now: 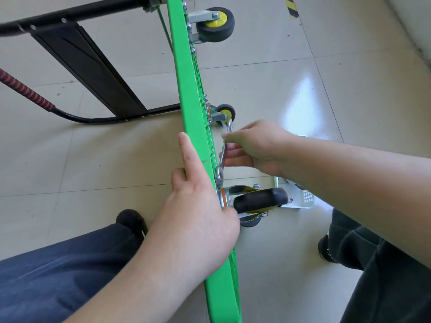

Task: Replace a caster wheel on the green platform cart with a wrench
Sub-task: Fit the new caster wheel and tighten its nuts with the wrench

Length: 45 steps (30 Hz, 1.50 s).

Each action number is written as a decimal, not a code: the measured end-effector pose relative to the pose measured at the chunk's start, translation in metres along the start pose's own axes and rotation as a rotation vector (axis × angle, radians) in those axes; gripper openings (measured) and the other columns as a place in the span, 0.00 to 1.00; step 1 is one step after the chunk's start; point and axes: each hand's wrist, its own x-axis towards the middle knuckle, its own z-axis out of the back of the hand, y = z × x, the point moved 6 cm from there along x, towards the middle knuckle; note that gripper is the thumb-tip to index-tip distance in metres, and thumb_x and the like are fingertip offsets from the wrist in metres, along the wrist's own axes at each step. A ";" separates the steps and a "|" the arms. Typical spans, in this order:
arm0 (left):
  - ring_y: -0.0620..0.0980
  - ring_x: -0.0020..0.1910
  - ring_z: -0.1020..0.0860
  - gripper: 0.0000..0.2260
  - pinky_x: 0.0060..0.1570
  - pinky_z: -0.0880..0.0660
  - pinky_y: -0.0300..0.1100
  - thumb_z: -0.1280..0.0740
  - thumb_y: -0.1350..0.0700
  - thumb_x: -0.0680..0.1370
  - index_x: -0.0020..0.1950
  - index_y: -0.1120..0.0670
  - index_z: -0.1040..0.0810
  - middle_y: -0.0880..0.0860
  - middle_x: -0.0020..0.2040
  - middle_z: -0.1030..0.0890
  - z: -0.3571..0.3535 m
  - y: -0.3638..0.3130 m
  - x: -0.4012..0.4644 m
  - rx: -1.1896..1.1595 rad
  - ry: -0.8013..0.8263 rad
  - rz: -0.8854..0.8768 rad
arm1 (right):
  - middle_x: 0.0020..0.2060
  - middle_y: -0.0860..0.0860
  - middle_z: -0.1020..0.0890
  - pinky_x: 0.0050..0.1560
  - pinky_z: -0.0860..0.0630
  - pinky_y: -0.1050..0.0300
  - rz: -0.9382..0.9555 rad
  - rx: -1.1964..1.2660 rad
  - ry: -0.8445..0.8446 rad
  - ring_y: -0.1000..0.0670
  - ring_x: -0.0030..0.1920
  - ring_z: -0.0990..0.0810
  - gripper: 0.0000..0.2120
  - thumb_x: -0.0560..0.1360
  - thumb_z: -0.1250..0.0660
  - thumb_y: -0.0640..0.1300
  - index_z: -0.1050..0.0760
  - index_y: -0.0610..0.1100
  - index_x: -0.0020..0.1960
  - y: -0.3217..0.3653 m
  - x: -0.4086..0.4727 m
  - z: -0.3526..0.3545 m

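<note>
floor: shiny beige tiles (349, 94)
tape: black & yellow stripes (291, 7), far end
basket: small, white (305, 199), on floor

Wrench (223, 157) on caster (256, 201) bolt
</note>
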 end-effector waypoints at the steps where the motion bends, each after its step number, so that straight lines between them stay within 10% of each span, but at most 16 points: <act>1: 0.55 0.51 0.20 0.54 0.49 0.22 0.50 0.33 0.52 0.78 0.73 0.40 0.83 0.44 0.79 0.45 0.000 0.000 0.000 -0.001 0.003 -0.001 | 0.34 0.42 0.16 0.38 0.14 0.52 -0.036 -0.003 -0.012 0.45 0.33 0.14 0.09 0.82 0.33 0.37 0.25 0.31 0.58 -0.003 0.001 0.000; 11: 0.54 0.45 0.21 0.54 0.42 0.27 0.47 0.33 0.51 0.79 0.73 0.41 0.83 0.45 0.78 0.43 0.000 0.000 0.000 0.016 -0.001 -0.006 | 0.35 0.41 0.17 0.39 0.14 0.49 -0.017 0.047 -0.135 0.44 0.32 0.14 0.06 0.83 0.34 0.37 0.24 0.33 0.53 0.002 -0.007 0.014; 23: 0.54 0.46 0.21 0.55 0.41 0.26 0.47 0.32 0.52 0.78 0.74 0.41 0.83 0.44 0.79 0.45 0.000 0.000 0.001 0.004 0.002 0.012 | 0.46 0.46 0.19 0.44 0.14 0.52 0.870 -0.369 0.030 0.48 0.44 0.13 0.06 0.82 0.32 0.38 0.22 0.38 0.57 0.076 -0.083 -0.005; 37: 0.55 0.51 0.19 0.54 0.46 0.21 0.52 0.31 0.52 0.77 0.76 0.40 0.80 0.44 0.76 0.43 0.001 0.001 0.001 -0.040 -0.014 -0.016 | 0.47 0.49 0.18 0.45 0.16 0.39 0.951 -0.470 0.071 0.44 0.45 0.14 0.08 0.80 0.31 0.41 0.23 0.39 0.58 0.058 -0.097 -0.016; 45: 0.54 0.42 0.20 0.53 0.31 0.30 0.45 0.33 0.53 0.78 0.74 0.40 0.82 0.44 0.75 0.42 0.000 0.002 0.000 -0.030 -0.003 -0.007 | 0.48 0.48 0.19 0.45 0.16 0.42 1.028 -0.560 0.135 0.43 0.50 0.17 0.08 0.79 0.30 0.42 0.24 0.39 0.55 0.054 -0.110 -0.018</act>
